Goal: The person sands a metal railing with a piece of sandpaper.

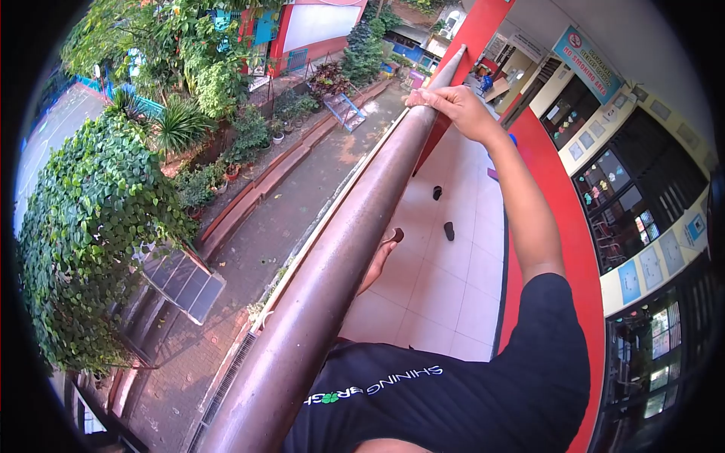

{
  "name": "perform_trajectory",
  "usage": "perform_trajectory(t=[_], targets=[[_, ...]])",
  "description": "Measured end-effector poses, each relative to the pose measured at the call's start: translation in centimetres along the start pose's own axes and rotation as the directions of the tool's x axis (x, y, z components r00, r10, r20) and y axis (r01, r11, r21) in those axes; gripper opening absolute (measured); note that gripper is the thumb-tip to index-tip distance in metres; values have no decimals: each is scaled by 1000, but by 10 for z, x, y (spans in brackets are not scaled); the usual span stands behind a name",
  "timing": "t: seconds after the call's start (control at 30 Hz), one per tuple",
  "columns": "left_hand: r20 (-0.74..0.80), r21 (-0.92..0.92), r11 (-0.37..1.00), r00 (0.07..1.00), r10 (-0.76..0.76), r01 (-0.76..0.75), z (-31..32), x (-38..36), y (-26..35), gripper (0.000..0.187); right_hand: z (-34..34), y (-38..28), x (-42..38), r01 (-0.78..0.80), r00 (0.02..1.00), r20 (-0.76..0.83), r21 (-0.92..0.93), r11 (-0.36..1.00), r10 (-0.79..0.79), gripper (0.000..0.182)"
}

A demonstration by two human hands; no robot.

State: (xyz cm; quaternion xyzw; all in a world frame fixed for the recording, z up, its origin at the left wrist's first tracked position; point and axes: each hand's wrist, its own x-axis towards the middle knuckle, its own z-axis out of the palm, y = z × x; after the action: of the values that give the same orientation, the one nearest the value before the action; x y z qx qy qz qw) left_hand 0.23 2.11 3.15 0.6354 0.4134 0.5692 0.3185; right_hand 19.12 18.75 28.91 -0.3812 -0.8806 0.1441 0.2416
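A thick brown pipe (332,249) runs diagonally from the bottom edge up to a red post (477,38). Near its far end my right hand (453,108) lies over the top, fingers closed around a small pinkish-brown piece too small to name. Lower down, on the pipe's right side, part of my left hand (377,264) shows, its palm partly hidden behind the pipe. A small brown curved piece (394,235) is at its fingertips. My black shirt (453,392) with printed letters is close below.
Two dark shoes (449,231) lie on the white tiled floor (445,302). Right of it are a red floor strip, windows and a hanging sign (588,66). Left of the pipe, lower down, are a paved path (302,174), a leafy bush (98,241) and a tilted panel frame (185,283).
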Motion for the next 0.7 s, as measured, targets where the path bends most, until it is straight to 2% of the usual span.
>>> perform_trajectory(t=[0.03, 0.07, 0.13, 0.17, 0.23, 0.27, 0.3, 0.33, 0.4, 0.43, 0.47, 0.53, 0.57, 0.6, 0.67, 0.7], targets=[[-17, 36, 993, 993, 115, -114, 0, 2, -1, 28, -5, 9, 2, -114, 993, -27, -61, 992, 112, 32], [47, 25, 1000, 999, 3, -4, -2, 2, 1, 24, 3, -3, -9, -116, 993, -32, -56, 992, 114, 32], [19, -19, 999, 999, 38, -37, -5, 1, 12, 22, 22, -27, -29, 186, 981, -66, 21, 982, -185, 32], [3, -84, 995, 999, -47, 47, -3, -2, 16, 22, 23, -11, -30, 196, 975, -112, 21, 980, -192, 31], [-142, 107, 981, 974, 174, -160, 0, -7, 29, 16, 12, 6, -29, 16, 981, -190, -72, 997, -29, 32], [-196, 237, 934, 928, 317, -268, 0, -7, 40, 11, 6, 3, -27, -88, 972, -229, -130, 988, 57, 32], [-244, 333, 887, 879, 409, -320, 7, -11, 43, 18, 10, 11, -26, 7, 961, -273, -97, 995, -33, 32], [-304, 386, 839, 805, 509, -384, 14, -17, 58, 24, 14, 15, -26, 13, 961, -273, -98, 995, -40, 32], [-186, 336, 704, 689, 700, -625, 23, -20, 83, 27, 21, 19, -24, 71, 946, -295, -219, 973, -135, 32], [-67, 382, 645, 676, 734, -662, 26, -15, 105, 25, 21, 13, -26, 160, 930, -301, -186, 969, -211, 31], [52, 417, 578, 654, 755, -701, 26, -1, 133, 23, 15, 11, -22, 165, 928, -302, -187, 968, -216, 31], [29, 514, 626, 742, 670, -586, 16, 31, 193, 18, 5, 13, -19, -3, 975, -220, -144, 990, -29, 30], [-24, 643, 593, 762, 648, -484, 8, 48, 210, 19, 3, -7, -22, -198, 957, -228, -70, 978, 177, 28], [-70, 756, 537, 768, 636, -376, 0, 62, 218, 21, 10, -8, -24, -199, 957, -227, -69, 977, 179, 28], [-277, 850, 519, 762, 585, -89, -16, 82, 209, 14, 21, -8, -25, 130, 950, -260, -167, 977, -171, 28], [-340, 815, 575, 864, 370, 75, -19, 84, 204, 5, 25, -14, -28, 214, 944, -221, -160, 963, -247, 28]])
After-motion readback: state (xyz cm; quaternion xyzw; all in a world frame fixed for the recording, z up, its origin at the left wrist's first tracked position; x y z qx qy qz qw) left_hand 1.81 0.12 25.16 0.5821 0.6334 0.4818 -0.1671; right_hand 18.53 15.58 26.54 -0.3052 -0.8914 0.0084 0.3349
